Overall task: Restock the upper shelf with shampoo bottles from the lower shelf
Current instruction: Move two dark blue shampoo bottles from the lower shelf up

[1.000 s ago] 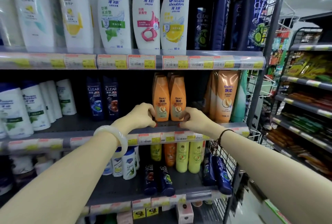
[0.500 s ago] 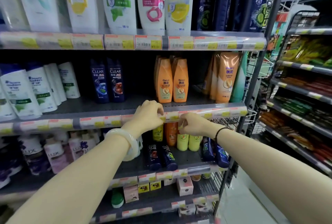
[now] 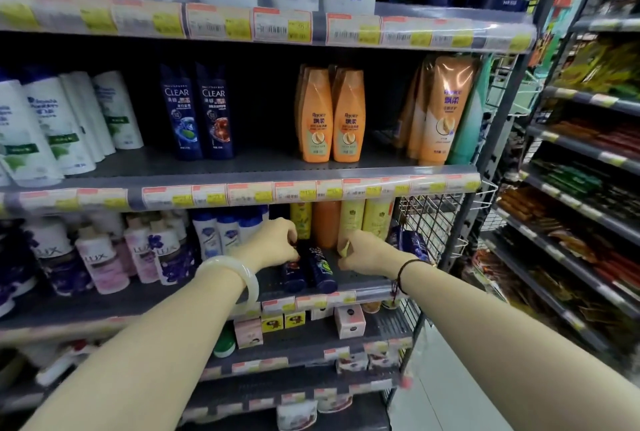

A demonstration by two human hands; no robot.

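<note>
My left hand (image 3: pixel 277 243) and right hand (image 3: pixel 363 254) were curled over the small dark shampoo bottles (image 3: pixel 311 269) on the lower shelf (image 3: pixel 367 287); whether either gripped, I couldn't tell. Next, I judged: grasp, lift upward.

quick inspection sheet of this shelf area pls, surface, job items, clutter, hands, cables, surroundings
surface: lower shelf grey, price tags along its edge; upper shelf has a bare gap between bottle groups
job's things: two small dark bottles lying on the lower shelf; two dark CLEAR bottles upright above
clutter: orange bottles, yellow bottles, LUX bottles
grippers: left hand on the dark bottles, grip unclear; right hand beside them, curled, holding nothing seen
cables: nothing seen
surroundings: wire basket, snack rack to the right
</note>
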